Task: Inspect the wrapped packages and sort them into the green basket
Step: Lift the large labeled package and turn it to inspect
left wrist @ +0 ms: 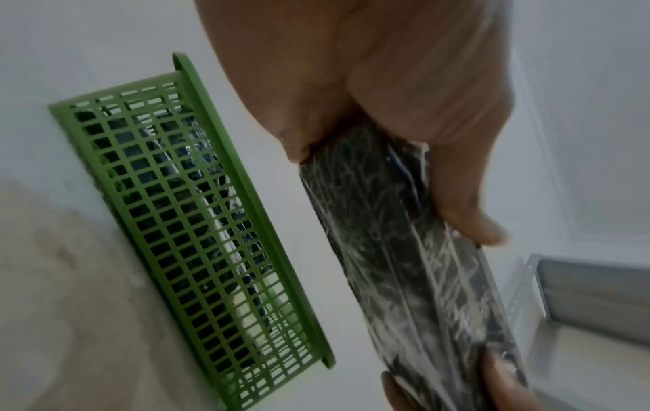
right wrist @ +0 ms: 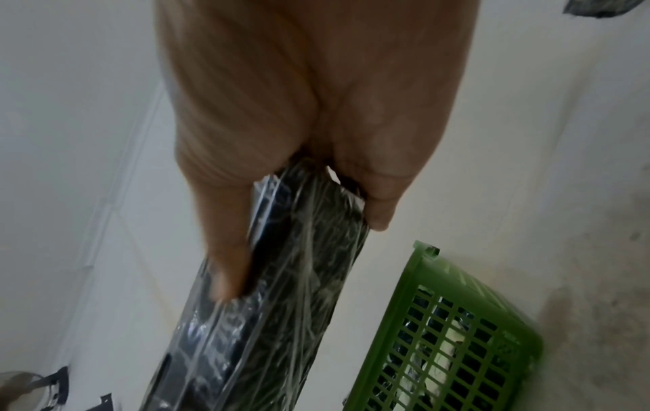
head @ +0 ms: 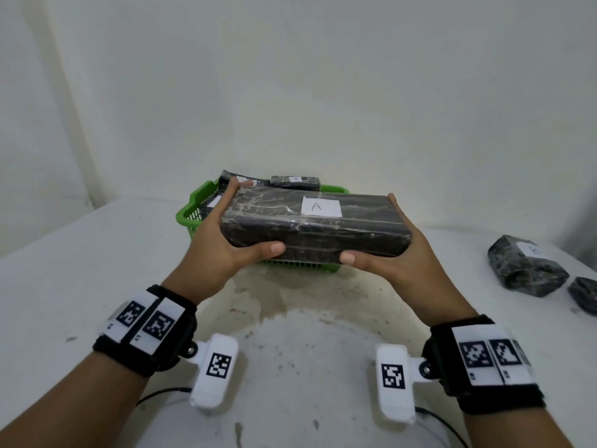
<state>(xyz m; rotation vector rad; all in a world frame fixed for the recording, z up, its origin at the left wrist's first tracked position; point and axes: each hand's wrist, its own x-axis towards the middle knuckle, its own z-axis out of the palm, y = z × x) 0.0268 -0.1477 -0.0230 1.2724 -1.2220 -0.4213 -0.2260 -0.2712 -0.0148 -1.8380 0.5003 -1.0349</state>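
Observation:
A long black package (head: 310, 226) wrapped in clear film, with a white label marked A (head: 321, 206), hangs level above the front of the green basket (head: 190, 208). My left hand (head: 226, 234) grips its left end, thumb on the near side and fingers over the far edge. My right hand (head: 387, 250) grips the right end the same way. The left wrist view shows the package (left wrist: 404, 250) beside the basket (left wrist: 197, 222); the right wrist view shows the package (right wrist: 274, 306) and the basket (right wrist: 439, 333). Black wrapped packages (head: 295, 182) lie in the basket.
On the white table (head: 80, 270) at the right lie a wrapped black package with a white label (head: 526, 270) and another black package (head: 584, 294) cut by the frame edge. A white wall stands close behind the basket. Cables trail near the table's front edge.

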